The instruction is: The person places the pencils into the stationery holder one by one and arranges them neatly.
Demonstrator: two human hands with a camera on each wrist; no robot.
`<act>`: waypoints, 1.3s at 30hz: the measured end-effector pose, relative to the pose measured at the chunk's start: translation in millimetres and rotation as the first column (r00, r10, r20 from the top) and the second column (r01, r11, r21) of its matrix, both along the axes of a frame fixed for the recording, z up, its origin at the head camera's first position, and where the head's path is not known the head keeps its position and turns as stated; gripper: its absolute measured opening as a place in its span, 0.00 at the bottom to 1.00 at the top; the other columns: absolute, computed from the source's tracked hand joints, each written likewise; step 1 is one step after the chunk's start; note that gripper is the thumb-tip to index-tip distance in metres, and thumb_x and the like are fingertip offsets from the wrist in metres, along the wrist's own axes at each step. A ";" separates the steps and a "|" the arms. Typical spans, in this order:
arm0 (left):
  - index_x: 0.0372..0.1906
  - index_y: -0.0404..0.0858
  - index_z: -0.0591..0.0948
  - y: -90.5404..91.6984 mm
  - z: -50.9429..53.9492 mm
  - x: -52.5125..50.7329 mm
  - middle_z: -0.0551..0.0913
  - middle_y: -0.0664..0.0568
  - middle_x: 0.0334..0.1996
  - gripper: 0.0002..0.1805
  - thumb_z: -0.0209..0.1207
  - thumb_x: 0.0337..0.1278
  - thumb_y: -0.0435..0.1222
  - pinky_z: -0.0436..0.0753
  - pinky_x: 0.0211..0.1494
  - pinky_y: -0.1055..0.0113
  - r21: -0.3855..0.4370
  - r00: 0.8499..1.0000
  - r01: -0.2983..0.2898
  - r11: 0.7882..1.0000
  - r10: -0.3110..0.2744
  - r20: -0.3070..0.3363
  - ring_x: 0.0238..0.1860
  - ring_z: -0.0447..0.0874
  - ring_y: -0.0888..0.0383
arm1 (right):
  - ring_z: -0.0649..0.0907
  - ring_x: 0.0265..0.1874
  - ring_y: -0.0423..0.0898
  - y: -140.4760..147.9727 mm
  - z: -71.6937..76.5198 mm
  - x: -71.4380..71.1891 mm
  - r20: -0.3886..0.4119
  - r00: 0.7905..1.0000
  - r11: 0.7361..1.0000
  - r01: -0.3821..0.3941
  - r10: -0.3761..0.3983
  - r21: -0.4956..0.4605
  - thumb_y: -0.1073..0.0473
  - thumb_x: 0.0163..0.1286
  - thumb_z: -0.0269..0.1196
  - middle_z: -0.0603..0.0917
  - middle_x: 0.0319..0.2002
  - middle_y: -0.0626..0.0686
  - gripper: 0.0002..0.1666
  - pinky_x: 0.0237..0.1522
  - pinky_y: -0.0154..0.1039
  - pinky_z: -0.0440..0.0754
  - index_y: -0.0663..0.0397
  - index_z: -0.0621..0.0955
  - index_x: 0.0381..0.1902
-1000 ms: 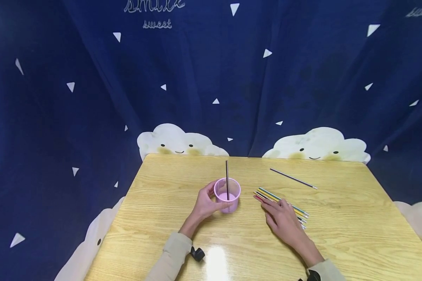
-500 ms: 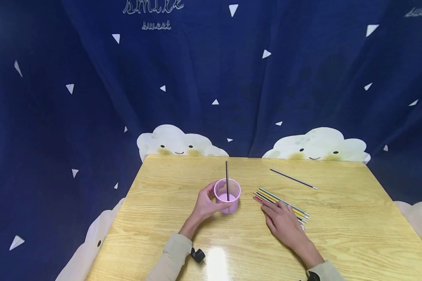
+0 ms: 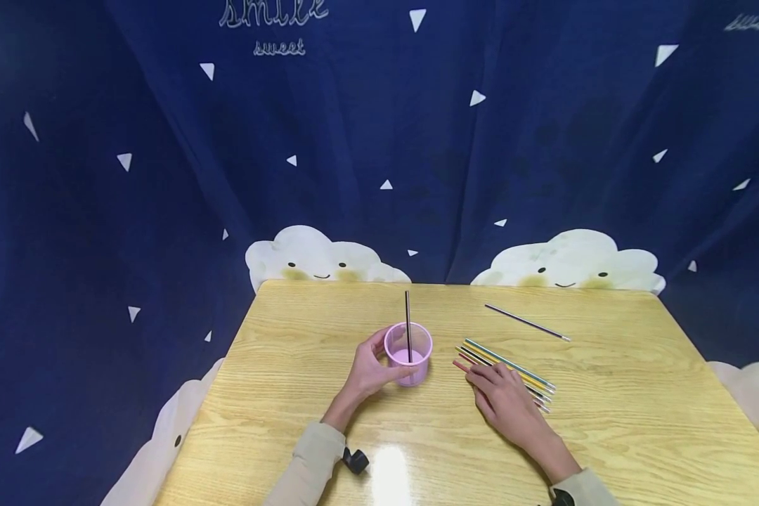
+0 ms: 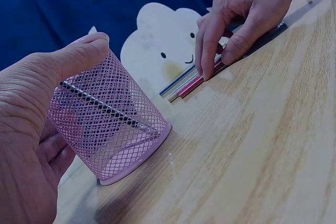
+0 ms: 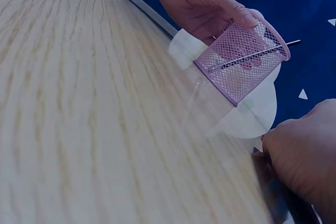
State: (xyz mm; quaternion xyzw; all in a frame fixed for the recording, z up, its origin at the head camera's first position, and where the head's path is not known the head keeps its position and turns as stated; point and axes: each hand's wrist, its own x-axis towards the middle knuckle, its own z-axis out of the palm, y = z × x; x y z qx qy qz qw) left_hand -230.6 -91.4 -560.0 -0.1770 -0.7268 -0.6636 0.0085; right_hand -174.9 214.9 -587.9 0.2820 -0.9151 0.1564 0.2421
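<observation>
My left hand (image 3: 368,367) grips a pink mesh pen holder (image 4: 100,114), thumb on the near side and fingers round the far side. The holder stands upright on the table, with one dark pencil (image 3: 407,316) leaning inside it. My right hand (image 3: 509,404) is at the near side of a row of pencils (image 3: 512,367), its thumb and fingertips pinching a red pencil (image 3: 460,365) whose end sticks out to the left. The row includes blue-green, yellow, black and red pencils, partly hidden under the hand. In the right wrist view the right hand (image 5: 307,153) covers most of them.
A single dark pencil (image 3: 528,322) lies apart on the wooden table (image 3: 303,316), beyond the row. A dark blue curtain (image 3: 354,126) with white clouds and triangles hangs behind the table and to its sides.
The right hand has shifted slightly left and toward the person, drawing the red pencil a little away from the row. The left hand and pen holder have stayed in place.
</observation>
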 end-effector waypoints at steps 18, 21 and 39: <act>0.70 0.36 0.77 -0.8 1.6 0.2 0.83 0.39 0.63 0.47 0.83 0.37 0.30 0.76 0.71 0.42 0.011 1.000 -0.004 1.000 0.004 0.006 0.64 0.80 0.38 | 0.82 0.44 0.56 -4.4 4.0 -0.1 -0.053 0.996 0.996 -0.074 0.076 0.045 0.68 0.65 0.69 0.88 0.50 0.58 0.17 0.44 0.51 0.83 0.61 0.88 0.52; 0.70 0.37 0.77 -1.3 0.9 1.1 0.82 0.39 0.63 0.47 0.83 0.36 0.32 0.77 0.71 0.43 -0.003 1.000 -0.001 1.000 0.001 0.018 0.64 0.80 0.37 | 0.81 0.42 0.56 -5.9 1.9 1.0 -0.074 0.994 0.996 -0.077 0.079 0.034 0.68 0.64 0.69 0.88 0.49 0.59 0.16 0.42 0.51 0.83 0.61 0.89 0.51; 0.70 0.31 0.75 1.6 -0.1 0.9 0.79 0.31 0.64 0.47 0.81 0.37 0.25 0.72 0.72 0.34 0.046 1.000 0.004 0.999 -0.005 0.023 0.65 0.77 0.29 | 0.81 0.42 0.55 -5.9 0.2 1.7 -0.077 0.993 0.996 -0.087 0.088 0.018 0.68 0.63 0.68 0.86 0.49 0.59 0.17 0.43 0.51 0.82 0.63 0.88 0.50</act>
